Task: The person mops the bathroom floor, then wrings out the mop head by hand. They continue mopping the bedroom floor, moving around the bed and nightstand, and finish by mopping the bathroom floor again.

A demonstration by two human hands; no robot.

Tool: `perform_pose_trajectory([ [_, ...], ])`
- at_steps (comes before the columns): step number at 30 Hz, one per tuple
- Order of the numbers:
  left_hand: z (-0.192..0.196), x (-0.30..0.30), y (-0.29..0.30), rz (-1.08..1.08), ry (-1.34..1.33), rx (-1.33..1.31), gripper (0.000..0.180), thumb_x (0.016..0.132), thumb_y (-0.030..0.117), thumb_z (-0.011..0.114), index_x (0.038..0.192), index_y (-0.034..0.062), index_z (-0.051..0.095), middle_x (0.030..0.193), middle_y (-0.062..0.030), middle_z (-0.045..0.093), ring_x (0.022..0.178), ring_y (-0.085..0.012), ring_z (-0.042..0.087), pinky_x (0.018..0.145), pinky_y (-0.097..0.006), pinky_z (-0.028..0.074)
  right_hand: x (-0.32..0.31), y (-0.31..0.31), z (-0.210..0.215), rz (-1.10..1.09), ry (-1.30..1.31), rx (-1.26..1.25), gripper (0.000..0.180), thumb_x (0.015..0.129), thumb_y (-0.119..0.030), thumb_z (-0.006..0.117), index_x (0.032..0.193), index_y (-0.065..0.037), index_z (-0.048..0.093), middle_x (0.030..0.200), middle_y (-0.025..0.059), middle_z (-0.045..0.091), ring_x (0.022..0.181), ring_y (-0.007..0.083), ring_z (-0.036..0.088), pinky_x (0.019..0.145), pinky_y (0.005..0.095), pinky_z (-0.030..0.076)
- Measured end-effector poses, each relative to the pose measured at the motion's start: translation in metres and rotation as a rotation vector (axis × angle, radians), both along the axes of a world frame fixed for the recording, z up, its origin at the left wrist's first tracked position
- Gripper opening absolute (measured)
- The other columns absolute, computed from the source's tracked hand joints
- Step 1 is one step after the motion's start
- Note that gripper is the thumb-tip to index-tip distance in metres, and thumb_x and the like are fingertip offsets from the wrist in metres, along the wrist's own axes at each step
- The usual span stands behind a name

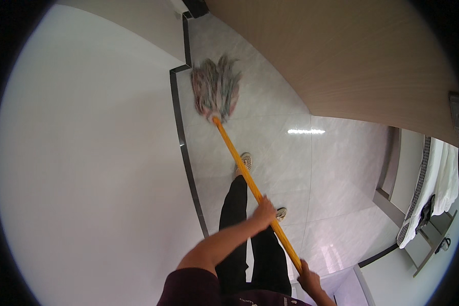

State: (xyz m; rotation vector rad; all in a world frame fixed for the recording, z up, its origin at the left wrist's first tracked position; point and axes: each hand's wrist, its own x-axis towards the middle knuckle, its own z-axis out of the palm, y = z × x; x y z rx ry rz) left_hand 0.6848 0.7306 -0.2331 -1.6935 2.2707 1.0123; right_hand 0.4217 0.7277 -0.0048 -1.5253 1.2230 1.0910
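Note:
A mop with a long yellow handle (239,160) runs from my hands up to its stringy, multicoloured head (215,87), which lies on the pale tiled floor (270,102) close to the dark baseboard. My left hand (264,210) grips the handle at about its middle. My right hand (308,276) holds the handle's lower end near my body. My legs in dark trousers and my light shoes (244,163) stand under the handle.
A white wall (86,153) with a dark baseboard (182,148) fills the left. A wood-panelled wall (352,56) curves along the upper right. At the far right, white cloth (438,178) hangs by a doorway with dark trim.

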Motion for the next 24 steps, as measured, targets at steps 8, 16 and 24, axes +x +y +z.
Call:
perform_pose_trajectory([
  [8, 0.039, -0.011, 0.027, -0.057, 0.386, 0.075, 0.018, 0.068, 0.020, 0.065, 0.082, 0.0087, 0.062, 0.070, -0.0097, 0.062, 0.076, -0.0272, 0.060, 0.080, -0.044, 0.040, -0.046, 0.018, 0.076, -0.112, -0.095, 0.042, 0.077, 0.079, -0.016, 0.068, 0.144, -0.020, 0.029, 0.083, 0.0214, 0.064, 0.070, 0.0421, 0.062, 0.060, 0.0510, 0.049],
  [16, -0.015, 0.216, -0.107, 0.110, 0.130, 0.073, 0.037, 0.067, 0.020, 0.075, 0.099, 0.0058, 0.063, 0.090, -0.0144, 0.065, 0.097, -0.0336, 0.057, 0.090, -0.045, 0.043, 0.174, -0.133, -0.038, -0.234, -0.161, 0.195, 0.059, 0.082, -0.018, 0.061, 0.134, -0.010, 0.035, 0.083, 0.0283, 0.064, 0.080, 0.0466, 0.064, 0.069, 0.0526, 0.051],
  [24, -0.009, 0.118, -0.036, 0.384, 0.163, -0.286, 0.032, 0.065, 0.009, 0.071, 0.096, 0.0045, 0.060, 0.084, -0.0128, 0.061, 0.092, -0.0310, 0.056, 0.090, -0.043, 0.039, 0.098, -0.122, -0.022, 0.153, -0.116, 0.156, 0.066, 0.081, -0.013, 0.061, 0.138, -0.015, 0.027, 0.081, 0.0243, 0.065, 0.080, 0.0447, 0.065, 0.074, 0.0526, 0.050],
])
